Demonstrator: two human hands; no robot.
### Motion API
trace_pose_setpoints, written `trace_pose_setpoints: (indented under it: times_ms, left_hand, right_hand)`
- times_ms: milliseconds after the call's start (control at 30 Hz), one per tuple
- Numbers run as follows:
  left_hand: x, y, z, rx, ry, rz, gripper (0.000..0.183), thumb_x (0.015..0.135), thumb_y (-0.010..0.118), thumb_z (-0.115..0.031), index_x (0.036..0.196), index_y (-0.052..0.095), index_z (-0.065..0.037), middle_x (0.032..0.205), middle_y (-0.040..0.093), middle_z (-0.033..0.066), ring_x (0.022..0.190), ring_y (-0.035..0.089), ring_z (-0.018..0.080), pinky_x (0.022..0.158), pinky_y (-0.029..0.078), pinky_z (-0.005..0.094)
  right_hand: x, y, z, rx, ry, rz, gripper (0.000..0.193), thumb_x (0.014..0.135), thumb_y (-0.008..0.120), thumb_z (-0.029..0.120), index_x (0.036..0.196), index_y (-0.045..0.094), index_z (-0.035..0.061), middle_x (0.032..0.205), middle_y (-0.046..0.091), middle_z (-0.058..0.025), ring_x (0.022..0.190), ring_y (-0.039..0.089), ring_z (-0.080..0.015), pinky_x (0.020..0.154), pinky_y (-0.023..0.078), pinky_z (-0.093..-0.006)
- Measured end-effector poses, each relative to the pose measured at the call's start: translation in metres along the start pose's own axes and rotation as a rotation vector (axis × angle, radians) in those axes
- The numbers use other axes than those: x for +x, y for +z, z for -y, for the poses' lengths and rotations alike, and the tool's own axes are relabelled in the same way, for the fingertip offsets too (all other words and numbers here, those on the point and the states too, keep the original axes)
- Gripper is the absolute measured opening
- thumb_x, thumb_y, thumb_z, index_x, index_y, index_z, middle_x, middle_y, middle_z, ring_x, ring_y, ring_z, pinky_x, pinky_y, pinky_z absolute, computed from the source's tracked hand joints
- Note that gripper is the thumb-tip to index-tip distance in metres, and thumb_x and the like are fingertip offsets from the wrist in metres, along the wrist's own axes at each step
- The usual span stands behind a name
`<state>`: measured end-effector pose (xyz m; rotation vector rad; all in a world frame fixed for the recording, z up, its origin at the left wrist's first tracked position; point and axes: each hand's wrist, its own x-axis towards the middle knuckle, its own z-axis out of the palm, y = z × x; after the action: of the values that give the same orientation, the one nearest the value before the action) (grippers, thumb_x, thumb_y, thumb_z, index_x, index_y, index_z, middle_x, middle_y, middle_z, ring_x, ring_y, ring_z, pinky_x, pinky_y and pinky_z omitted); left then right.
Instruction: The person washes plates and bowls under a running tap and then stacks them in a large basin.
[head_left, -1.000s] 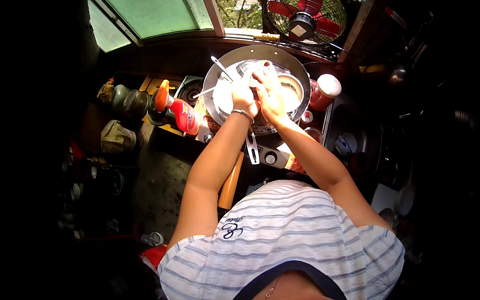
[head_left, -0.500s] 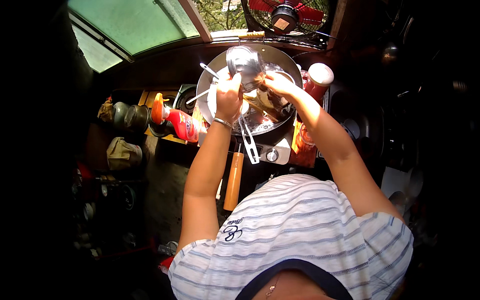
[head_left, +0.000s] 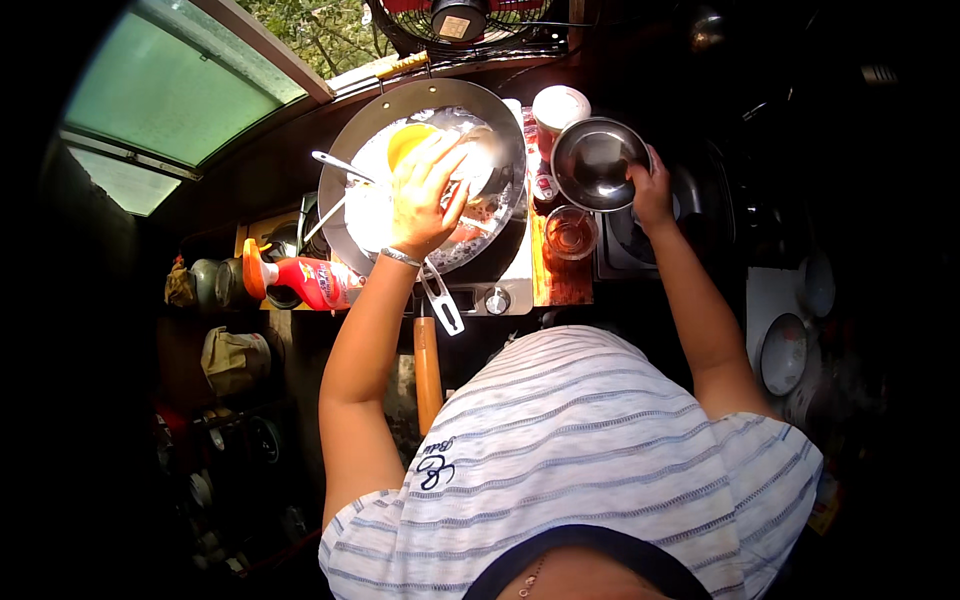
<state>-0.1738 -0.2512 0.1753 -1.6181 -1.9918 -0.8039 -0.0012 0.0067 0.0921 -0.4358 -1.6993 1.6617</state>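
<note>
Steel bowl (head_left: 598,160): right hand (head_left: 652,193) grips its rim, presumably for purchase; left hand (head_left: 424,200) over wok (head_left: 420,97), grip unclear.

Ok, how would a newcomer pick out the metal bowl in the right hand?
Start at the big wok. To its right, the right hand holds the metal bowl by its rim. The bowl's shiny grey inside sets it apart from the white-lidded jar beside it.

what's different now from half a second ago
The metal bowl, then between both hands over the wok, has moved right, past the wok's rim, in the right hand alone. The left hand has let go and is over the wok. The spray bottle still lies left of it.
</note>
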Motion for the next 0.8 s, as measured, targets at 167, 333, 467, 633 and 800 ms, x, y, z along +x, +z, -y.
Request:
trace_pose_setpoints:
  times_ms: [167, 333, 467, 633, 800]
  left_hand:
    - [-0.023, 0.023, 0.049, 0.257, -0.353, 0.168, 0.038, 0.079, 0.054, -0.022, 0.111, 0.052, 0.000, 0.112, 0.052, 0.0198, 0.106, 0.048, 0.0339, 0.093, 0.036, 0.0405]
    - [-0.046, 0.056, 0.070, -0.018, -0.456, 0.317, 0.043, 0.081, 0.053, -0.034, 0.110, 0.052, -0.002, 0.105, 0.056, 0.0196, 0.097, 0.053, 0.0345, 0.086, 0.041, 0.0386]
    - [-0.035, 0.063, 0.085, -0.499, -1.105, 0.410, 0.039, 0.084, 0.053, -0.032, 0.106, 0.053, 0.000, 0.095, 0.061, 0.0144, 0.081, 0.059, 0.0259, 0.073, 0.046, 0.0342]
    - [-0.010, 0.043, 0.055, -1.086, -1.352, 0.199, 0.038, 0.083, 0.055, -0.028, 0.107, 0.053, 0.001, 0.095, 0.061, 0.0121, 0.084, 0.059, 0.0223, 0.072, 0.046, 0.0307]
    - [-0.033, 0.044, 0.067, -1.249, -1.347, -0.288, 0.037, 0.082, 0.057, -0.024, 0.108, 0.053, 0.002, 0.094, 0.061, 0.0098, 0.086, 0.058, 0.0187, 0.070, 0.047, 0.0271]
  right_hand:
    - [-0.026, -0.131, -0.122, -0.691, 0.457, -0.243, 0.031, 0.078, 0.047, 0.012, 0.106, 0.054, 0.0001, 0.098, 0.059, -0.0214, 0.096, 0.056, -0.0336, 0.082, 0.042, -0.0367]
    - [-0.024, -0.109, -0.133, -1.051, 0.148, -0.154, 0.032, 0.078, 0.056, 0.016, 0.106, 0.054, 0.0000, 0.103, 0.057, -0.0169, 0.089, 0.057, -0.0293, 0.076, 0.045, -0.0359]
    - [0.005, -0.010, -0.001, -0.647, -0.148, -0.016, 0.023, 0.081, 0.054, 0.011, 0.102, 0.056, 0.0005, 0.094, 0.057, -0.0114, 0.080, 0.058, -0.0226, 0.069, 0.046, -0.0298]
    - [0.031, 0.098, 0.069, -0.572, -0.527, 0.503, 0.021, 0.079, 0.055, 0.010, 0.098, 0.056, 0.0015, 0.091, 0.058, -0.0119, 0.076, 0.058, -0.0246, 0.067, 0.048, -0.0313]
    - [0.054, 0.172, 0.043, -1.258, -0.358, 0.865, 0.023, 0.076, 0.048, 0.012, 0.096, 0.058, 0.0033, 0.085, 0.062, -0.0171, 0.079, 0.061, -0.0287, 0.067, 0.049, -0.0379]
